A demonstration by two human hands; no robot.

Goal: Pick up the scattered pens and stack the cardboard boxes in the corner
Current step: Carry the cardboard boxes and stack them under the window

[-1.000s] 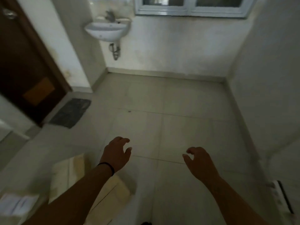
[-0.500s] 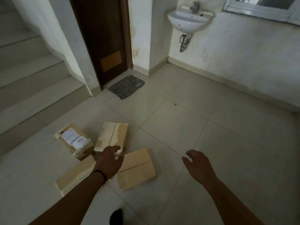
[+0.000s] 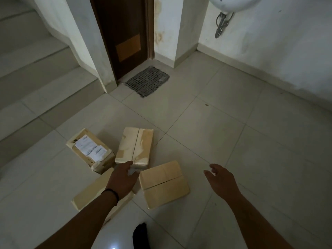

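My left hand hangs with loose fingers that hold nothing, above the gap between the boxes. My right hand is spread wide and bare, well off to the right of them. Under my left forearm lies a flat box; just right of that hand sits the square box. Just beyond its fingertips is the taped box, long axis running away from me toward the door mat. Left of the taped one lies the labelled box. I judge the left hand nearer to all four. I see no pens.
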